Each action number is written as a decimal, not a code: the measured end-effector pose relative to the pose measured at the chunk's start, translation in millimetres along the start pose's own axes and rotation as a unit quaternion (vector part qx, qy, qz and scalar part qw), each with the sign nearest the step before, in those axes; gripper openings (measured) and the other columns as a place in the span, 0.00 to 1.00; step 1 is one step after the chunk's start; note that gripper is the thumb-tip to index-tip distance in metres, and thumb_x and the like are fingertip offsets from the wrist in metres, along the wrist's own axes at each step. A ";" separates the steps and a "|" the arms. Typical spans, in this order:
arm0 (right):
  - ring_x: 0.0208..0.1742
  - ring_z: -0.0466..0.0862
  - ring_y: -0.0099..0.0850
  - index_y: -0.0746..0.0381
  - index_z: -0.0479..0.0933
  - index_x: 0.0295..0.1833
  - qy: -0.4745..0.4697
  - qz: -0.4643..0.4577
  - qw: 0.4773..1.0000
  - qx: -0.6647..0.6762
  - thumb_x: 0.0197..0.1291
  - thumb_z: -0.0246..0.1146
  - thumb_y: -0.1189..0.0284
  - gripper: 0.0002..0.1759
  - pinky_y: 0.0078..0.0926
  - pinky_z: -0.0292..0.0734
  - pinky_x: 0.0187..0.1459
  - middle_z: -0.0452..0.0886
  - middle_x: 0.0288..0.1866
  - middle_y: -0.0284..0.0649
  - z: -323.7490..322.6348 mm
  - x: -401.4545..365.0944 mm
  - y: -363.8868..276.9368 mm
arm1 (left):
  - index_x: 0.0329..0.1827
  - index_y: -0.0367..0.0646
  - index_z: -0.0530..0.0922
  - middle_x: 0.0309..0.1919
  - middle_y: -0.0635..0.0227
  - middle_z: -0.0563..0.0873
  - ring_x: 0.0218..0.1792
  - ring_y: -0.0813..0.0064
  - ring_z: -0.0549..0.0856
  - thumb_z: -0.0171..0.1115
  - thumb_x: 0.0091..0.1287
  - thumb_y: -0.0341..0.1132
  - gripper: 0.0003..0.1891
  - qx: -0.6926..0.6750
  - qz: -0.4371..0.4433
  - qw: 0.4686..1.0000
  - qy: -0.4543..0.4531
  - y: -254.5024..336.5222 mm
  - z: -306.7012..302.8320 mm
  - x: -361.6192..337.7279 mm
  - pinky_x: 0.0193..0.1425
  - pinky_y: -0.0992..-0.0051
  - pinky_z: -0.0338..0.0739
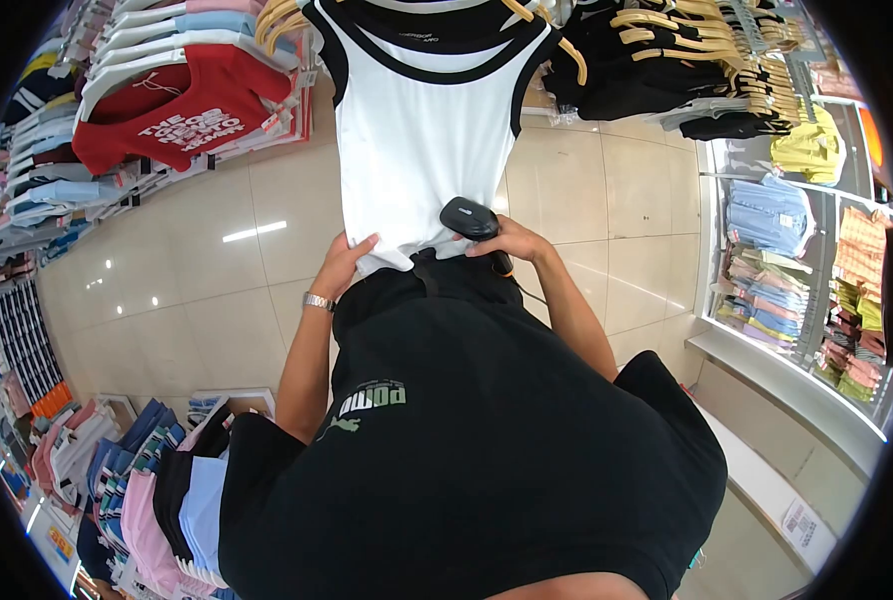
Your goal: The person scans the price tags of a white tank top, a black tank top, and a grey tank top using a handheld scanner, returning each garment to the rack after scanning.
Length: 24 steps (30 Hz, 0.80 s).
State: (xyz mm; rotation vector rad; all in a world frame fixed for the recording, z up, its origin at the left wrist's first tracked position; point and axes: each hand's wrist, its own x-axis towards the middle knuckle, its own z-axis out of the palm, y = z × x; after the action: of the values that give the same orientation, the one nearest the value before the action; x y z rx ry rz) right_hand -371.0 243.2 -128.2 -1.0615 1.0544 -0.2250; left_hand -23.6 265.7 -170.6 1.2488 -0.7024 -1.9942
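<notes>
A white tank top [422,150] with black trim hangs in front of me from a wooden hanger at the rack. At its lower left corner, my left hand [345,262] grips the hem between thumb and fingers; a metal watch [319,301] is on that wrist. My right hand [517,240] is closed around a black handheld barcode scanner [470,218], which has an orange part below and a cable. The scanner's head lies over the lower right of the tank top. Some fingers of the right hand are hidden behind the scanner and fabric.
Black garments on wooden hangers [657,60] are at the upper right. A red T-shirt [192,110] hangs at the upper left beside other clothes. Folded clothes [157,490] are stacked at the lower left. A lit wall shelf [767,340] stands at the right, above tiled floor [647,190].
</notes>
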 end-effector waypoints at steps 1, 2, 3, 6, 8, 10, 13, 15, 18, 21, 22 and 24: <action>0.58 0.81 0.28 0.62 0.80 0.61 -0.010 0.012 1.000 -0.003 0.53 0.75 0.74 0.28 0.28 0.71 0.66 0.86 0.56 0.34 -1.2 0.9 0.6 | 0.68 0.30 0.71 0.60 0.60 0.83 0.59 0.71 0.81 0.66 0.73 0.35 0.26 -0.008 0.018 1.000 0.010 0.0 0.2 0.3 0.68 0.70 0.73; 0.58 0.81 0.28 0.62 0.79 0.62 -0.021 0.024 0.999 -0.005 0.53 0.75 0.73 0.29 0.28 0.71 0.66 0.86 0.56 0.34 -3.3 2.5 0.7 | 0.68 0.30 0.71 0.60 0.60 0.82 0.59 0.71 0.81 0.65 0.73 0.35 0.26 -0.019 0.015 1.000 0.017 0.2 -0.3 0.2 0.67 0.69 0.74; 0.58 0.81 0.28 0.62 0.78 0.64 -0.031 0.036 0.999 -0.007 0.52 0.75 0.73 0.30 0.28 0.71 0.66 0.86 0.57 0.34 -3.9 2.6 0.7 | 0.68 0.30 0.70 0.60 0.59 0.82 0.60 0.71 0.82 0.65 0.74 0.35 0.25 -0.029 0.011 0.999 0.023 6.4 1.9 -2.4 0.66 0.69 0.75; 0.58 0.80 0.29 0.63 0.78 0.63 0.014 -0.009 1.000 -0.021 0.53 0.74 0.74 0.29 0.30 0.72 0.65 0.86 0.56 0.36 -4.4 0.4 -1.6 | 0.67 0.31 0.71 0.60 0.59 0.82 0.58 0.70 0.83 0.63 0.75 0.34 0.23 -0.045 0.014 0.998 0.046 19.6 3.6 -7.1 0.63 0.69 0.78; 0.57 0.80 0.29 0.64 0.78 0.61 0.032 -0.046 0.997 0.055 0.53 0.73 0.75 0.28 0.30 0.73 0.63 0.86 0.56 0.38 -11.3 -4.1 -6.5 | 0.67 0.31 0.71 0.59 0.59 0.83 0.58 0.70 0.84 0.62 0.75 0.35 0.22 -0.055 0.021 0.996 0.060 26.9 2.8 -10.1 0.62 0.69 0.79; 0.54 0.81 0.28 0.64 0.77 0.62 0.041 -0.090 0.982 0.160 0.52 0.71 0.78 0.28 0.29 0.74 0.58 0.84 0.57 0.44 -16.1 -14.8 -24.5 | 0.66 0.31 0.71 0.59 0.58 0.83 0.57 0.71 0.84 0.61 0.76 0.35 0.21 -0.071 0.026 0.995 0.072 38.0 2.2 -14.4 0.62 0.70 0.80; 0.43 0.79 0.23 0.66 0.73 0.68 0.033 -0.160 0.936 0.312 0.54 0.67 0.78 0.32 0.23 0.75 0.49 0.84 0.57 0.46 -24.8 -32.2 -43.2 | 0.66 0.31 0.72 0.59 0.59 0.83 0.58 0.71 0.83 0.60 0.77 0.37 0.22 -0.091 0.029 0.993 0.068 54.9 0.9 -19.5 0.63 0.70 0.79; 0.49 0.79 0.26 0.66 0.70 0.70 0.018 -0.182 0.927 0.326 0.54 0.65 0.78 0.34 0.26 0.75 0.50 0.83 0.58 0.49 -40.5 -30.1 -31.1 | 0.62 0.35 0.75 0.42 0.67 0.86 0.35 0.81 0.85 0.58 0.78 0.43 0.20 -0.093 0.035 0.992 0.081 65.8 6.9 -23.3 0.37 0.79 0.80; 0.48 0.78 0.26 0.66 0.72 0.69 0.045 -0.217 0.920 0.324 0.54 0.65 0.78 0.33 0.25 0.75 0.49 0.83 0.57 0.48 -28.5 -36.8 -59.2 | 0.58 0.38 0.76 0.29 0.75 0.83 0.18 0.89 0.76 0.56 0.79 0.48 0.20 -0.058 0.021 0.996 0.061 77.7 -1.1 -27.4 0.17 0.85 0.67; 0.48 0.78 0.25 0.66 0.73 0.67 0.065 -0.217 0.929 0.293 0.53 0.67 0.77 0.32 0.24 0.73 0.49 0.84 0.56 0.46 -28.4 -37.1 -62.7 | 0.55 0.40 0.77 0.23 0.78 0.80 0.11 0.91 0.69 0.53 0.80 0.51 0.20 -0.032 0.031 0.992 0.118 88.7 14.4 -29.5 0.10 0.85 0.56; 0.49 0.78 0.25 0.66 0.73 0.67 0.071 -0.215 0.935 0.274 0.53 0.67 0.77 0.32 0.25 0.73 0.50 0.84 0.56 0.45 -30.5 -36.2 -59.4 | 0.56 0.40 0.77 0.23 0.78 0.80 0.12 0.91 0.70 0.53 0.80 0.51 0.21 -0.027 0.031 0.993 0.115 89.4 11.7 -29.8 0.10 0.85 0.57; 0.49 0.78 0.25 0.66 0.75 0.65 0.077 -0.202 0.945 0.245 0.53 0.69 0.77 0.31 0.25 0.72 0.50 0.84 0.55 0.43 -31.6 -36.5 -58.6 | 0.56 0.40 0.77 0.24 0.78 0.80 0.12 0.91 0.70 0.53 0.80 0.51 0.21 -0.021 0.030 0.992 0.120 90.4 9.4 -30.5 0.11 0.85 0.58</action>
State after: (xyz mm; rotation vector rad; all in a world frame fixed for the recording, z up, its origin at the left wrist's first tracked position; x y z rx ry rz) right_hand -396.9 216.2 -62.0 -0.8011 0.8440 -0.8705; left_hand 0.5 233.2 -83.6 1.3970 -0.5692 -1.7635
